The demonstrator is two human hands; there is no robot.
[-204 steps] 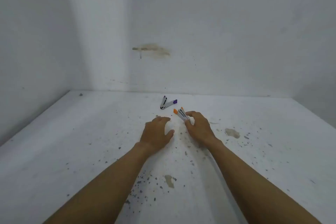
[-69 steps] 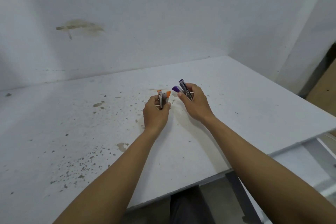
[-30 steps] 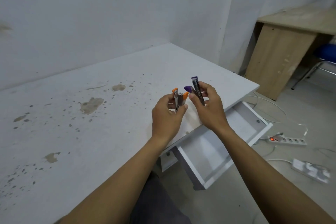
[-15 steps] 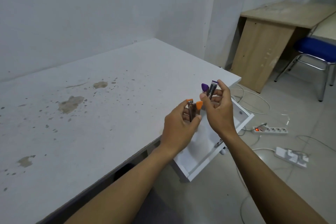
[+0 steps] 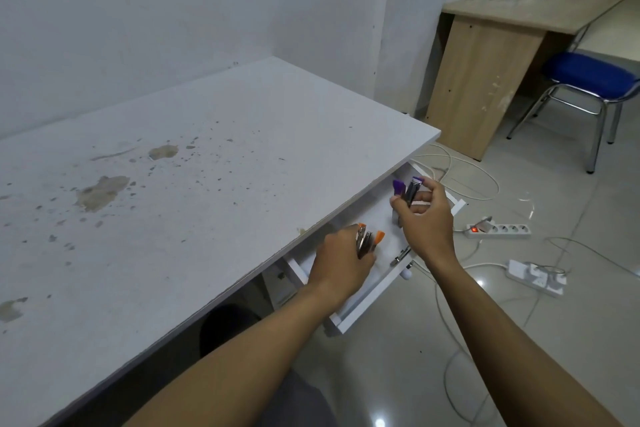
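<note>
My left hand [image 5: 341, 262] grips a small metal stapler with orange tips [image 5: 471, 242], held low over the near part of an open white drawer [image 5: 360, 305]. My right hand [image 5: 427, 222] pinches a second small stapler with purple tips [image 5: 407, 189] above the far part of the same drawer. The drawer is pulled out from under the right edge of the stained white table [image 5: 194, 191]. Both staplers are partly hidden by my fingers.
A wooden desk [image 5: 485, 80] and a blue chair with metal legs [image 5: 585, 80] stand at the back right. On the tiled floor beside the drawer lie a power strip with a lit red switch [image 5: 498, 230], a white adapter [image 5: 535, 276] and loose cables [image 5: 460, 180].
Both hands have dropped from in front of the table edge down to the open drawer, each still holding its stapler. The view has swung further to the right.
</note>
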